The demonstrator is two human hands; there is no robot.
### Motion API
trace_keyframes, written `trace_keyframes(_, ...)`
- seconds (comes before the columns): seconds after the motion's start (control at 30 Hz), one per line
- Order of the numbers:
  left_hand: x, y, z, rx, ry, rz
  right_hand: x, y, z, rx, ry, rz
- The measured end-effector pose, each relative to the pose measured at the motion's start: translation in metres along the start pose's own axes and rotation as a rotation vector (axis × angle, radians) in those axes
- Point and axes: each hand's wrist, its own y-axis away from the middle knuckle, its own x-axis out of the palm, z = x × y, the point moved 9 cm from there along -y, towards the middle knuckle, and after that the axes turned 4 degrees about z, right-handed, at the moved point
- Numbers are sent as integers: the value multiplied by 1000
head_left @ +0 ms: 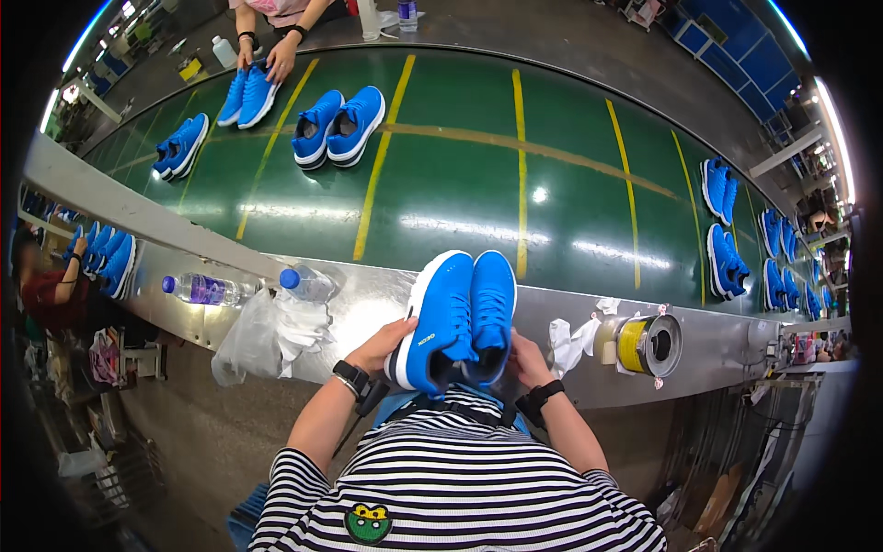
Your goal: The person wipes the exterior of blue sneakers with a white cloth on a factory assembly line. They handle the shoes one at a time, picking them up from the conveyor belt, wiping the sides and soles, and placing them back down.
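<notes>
In front of my body I hold a pair of blue sneakers side by side, toes pointing away from me over the metal ledge. My left hand [383, 346] is closed on the heel of the left sneaker [440, 317], which is turned a little so its white sole shows along the outer side. The heel of the right sneaker [495, 308] is gripped by my right hand [529, 359], whose fingers are partly hidden behind the shoe. Both sneakers have blue laces and dark linings, and they touch each other along the inner sides.
Beyond the metal ledge [368, 294] runs a green conveyor belt [451, 184] with yellow stripes, carrying several blue sneakers [356, 127]. A plastic bottle [210, 289], a plastic bag [246, 340], crumpled paper [572, 342] and a round tin [649, 345] lie nearby. Across the belt, a person's hands [280, 60] hold sneakers.
</notes>
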Motion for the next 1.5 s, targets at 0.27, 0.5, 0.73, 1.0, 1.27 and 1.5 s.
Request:
trace_keyframes(0.27, -57, -13, 27, 209, -247, -391, 35, 97, 87, -855, 775, -343)
trace_keyframes(0.5, -40, -43, 58, 145, -327, -276, 147, 111, 88, -729, 1422, 111)
trace_keyframes(0.73, 5, -21, 29, 152, -106, -87, 105, 123, 74, -801, 1267, 87)
trace_keyframes(1.0, -14, -20, 47, -53, -50, -192, 0, 119, 108, -681, 860, -510)
trace_keyframes(1.27, -20, -45, 19, -71, -233, -406, -71, 100, 109, -636, 1209, -950)
trace_keyframes(1.5, -16, -48, 2, -101, -217, -315, -81, 83, 104, -767, 1089, -922)
